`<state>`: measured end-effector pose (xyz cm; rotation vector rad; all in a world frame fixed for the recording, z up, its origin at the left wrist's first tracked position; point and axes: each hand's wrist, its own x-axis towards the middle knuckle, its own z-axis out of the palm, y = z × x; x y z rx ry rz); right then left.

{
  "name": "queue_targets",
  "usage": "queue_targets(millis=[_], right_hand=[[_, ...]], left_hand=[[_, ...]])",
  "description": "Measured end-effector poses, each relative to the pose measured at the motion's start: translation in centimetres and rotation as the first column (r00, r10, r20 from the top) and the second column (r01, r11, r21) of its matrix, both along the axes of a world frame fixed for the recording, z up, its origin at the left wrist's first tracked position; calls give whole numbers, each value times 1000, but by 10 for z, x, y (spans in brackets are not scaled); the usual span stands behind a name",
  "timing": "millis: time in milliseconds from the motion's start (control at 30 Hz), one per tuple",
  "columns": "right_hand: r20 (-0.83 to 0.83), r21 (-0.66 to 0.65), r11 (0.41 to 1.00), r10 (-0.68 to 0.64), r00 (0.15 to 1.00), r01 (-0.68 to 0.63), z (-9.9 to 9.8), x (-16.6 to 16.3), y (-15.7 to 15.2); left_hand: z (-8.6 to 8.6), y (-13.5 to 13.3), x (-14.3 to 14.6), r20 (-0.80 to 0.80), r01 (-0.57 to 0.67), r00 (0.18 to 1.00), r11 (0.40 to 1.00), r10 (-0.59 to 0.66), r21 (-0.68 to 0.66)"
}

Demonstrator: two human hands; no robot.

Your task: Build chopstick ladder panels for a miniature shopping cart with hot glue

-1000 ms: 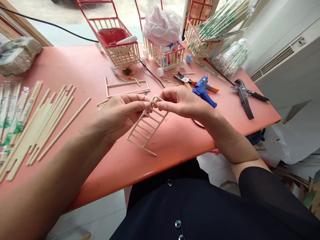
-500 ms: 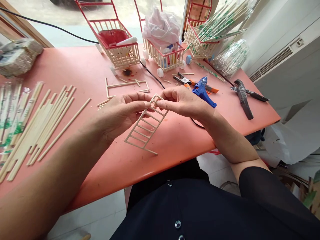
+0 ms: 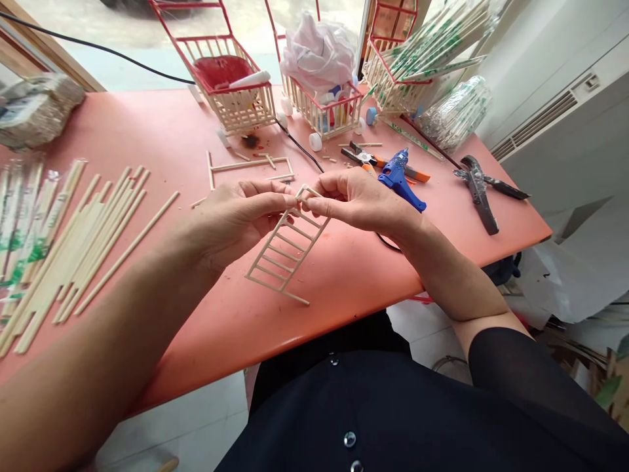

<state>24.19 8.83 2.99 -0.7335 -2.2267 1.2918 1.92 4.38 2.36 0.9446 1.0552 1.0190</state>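
Between my two hands is a ladder-like frame of thin wooden sticks [image 3: 278, 257], tilted over the pink table, its rungs slanting toward me. My left hand [image 3: 248, 216] pinches the frame's upper end from the left. From the right, my right hand [image 3: 356, 200] pinches the same end near its top corner. The fingertips almost meet there and hide part of the joint. Just beyond my hands lies a second, larger stick frame [image 3: 250, 165] flat on the table. A blue glue gun [image 3: 400, 180] rests right of my right hand, against orange-handled pliers [image 3: 417, 174].
Loose wooden chopsticks [image 3: 93, 242] spread over the left of the pink table [image 3: 230, 321]. Along the back stand small stick carts, one holding a red bowl [image 3: 221, 71]. A black-handled tool [image 3: 479, 193] lies at the right. A black cord [image 3: 304, 152] crosses the back.
My left hand's fingers have shifted slightly at the frame's upper end. The frame and my right hand stay almost in place.
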Motion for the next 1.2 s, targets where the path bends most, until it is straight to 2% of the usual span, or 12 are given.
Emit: queue_targets(millis=[267,467,667,833,1033,1200], right_hand=[[-4,-6,1000,-14,1000,14,-2,0,1],[8,-61,997,-55,998,56,-2,2,3],[-77,-141,968,-220,973,207,9,4,0],[-81,-223,935,-299,951,276,1,4,6],[-72,-273,938,-243,967,215,-10,2,7],[-53,-295,948,-145,988,123,-9,-5,1]], left_hand=[[-5,1,-4,-2,23,1000,1000,-23,6],[-8,0,-5,29,-34,999,999,33,9],[-6,0,-9,17,-113,993,993,113,39],[-11,-1,-16,54,-220,975,972,217,79],[-26,-1,-16,165,-315,941,944,297,98],[-27,-3,-10,285,-343,907,936,310,76]])
